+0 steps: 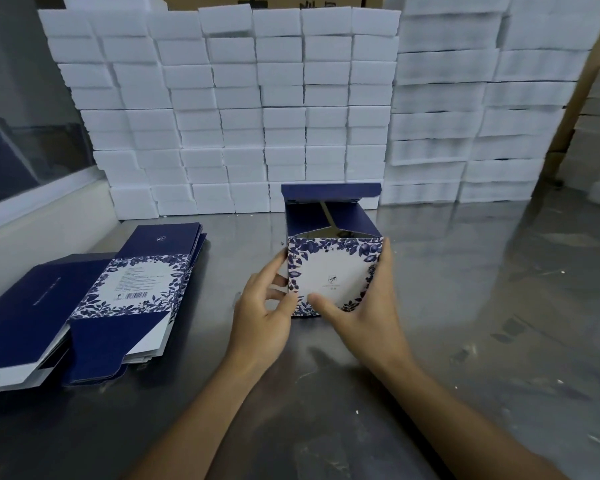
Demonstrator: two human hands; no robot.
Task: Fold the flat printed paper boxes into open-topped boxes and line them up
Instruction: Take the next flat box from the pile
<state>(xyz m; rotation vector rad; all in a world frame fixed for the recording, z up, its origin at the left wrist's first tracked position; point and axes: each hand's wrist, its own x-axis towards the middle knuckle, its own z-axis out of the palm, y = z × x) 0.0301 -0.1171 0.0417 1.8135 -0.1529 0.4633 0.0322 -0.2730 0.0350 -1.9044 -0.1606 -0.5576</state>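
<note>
Head camera looks down on a dull steel worktable (465,306), where one erected blue-and-white floral printed paper box (333,271) stands upright near the middle, its top open and its navy lid flap raised at the far side. The left hand (267,306) clasps the box's left wall with curled fingers, and the right hand (364,306) wraps its right wall, thumb pressed on the near face. This two-sided hold probably squares the walls and steadies the box for setting down. To the left lies a fanned stack of flat navy and floral box blanks (111,299), within easy reach for the next fold. White foam blocks (257,109) are piled along the far edge. A barcode shows on the top blank; its small print and the box's logo are too small to read.
</note>
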